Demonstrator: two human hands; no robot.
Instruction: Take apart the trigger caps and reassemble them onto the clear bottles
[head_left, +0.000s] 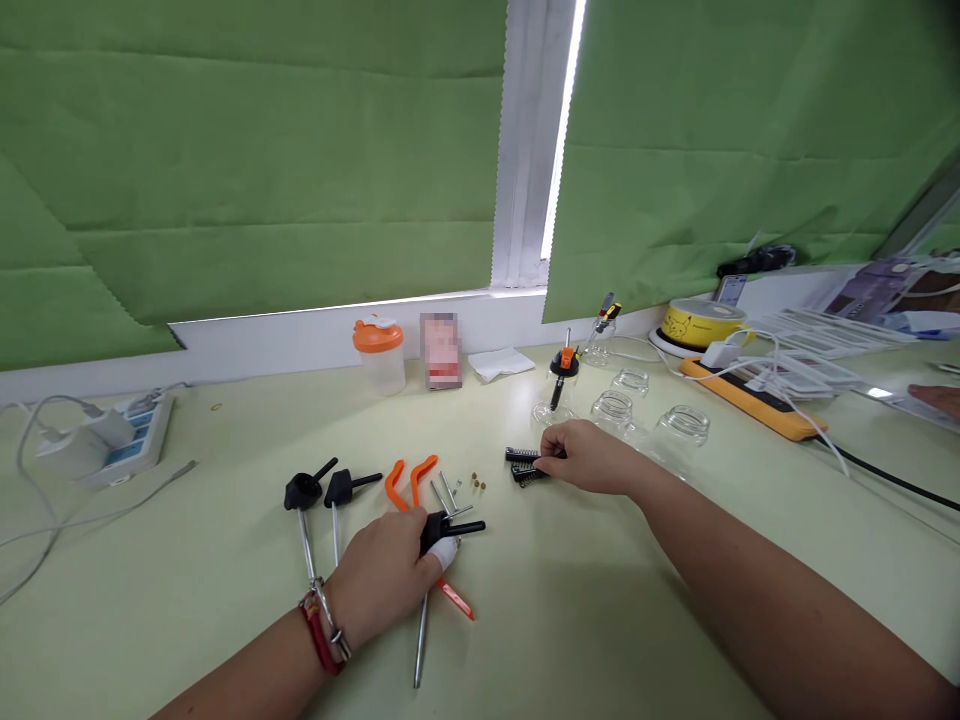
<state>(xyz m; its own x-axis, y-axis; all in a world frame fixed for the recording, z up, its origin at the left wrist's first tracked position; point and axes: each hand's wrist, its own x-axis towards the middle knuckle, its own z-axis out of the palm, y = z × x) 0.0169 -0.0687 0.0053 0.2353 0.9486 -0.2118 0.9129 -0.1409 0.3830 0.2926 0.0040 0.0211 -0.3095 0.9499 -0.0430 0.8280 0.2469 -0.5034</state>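
Nearby, glass jars (613, 408) stand beyond the right hand (579, 460) — fingertips together at springs (519, 455); left hand (386, 568) clamps black fitting (433, 530)

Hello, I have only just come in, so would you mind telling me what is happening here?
A person is handling small parts. The left hand holds a black part with a handle; the right hand is at black pieces with springs. Two similar black parts on metal rods lie farther left. Clear glass jars stand beyond the right hand.
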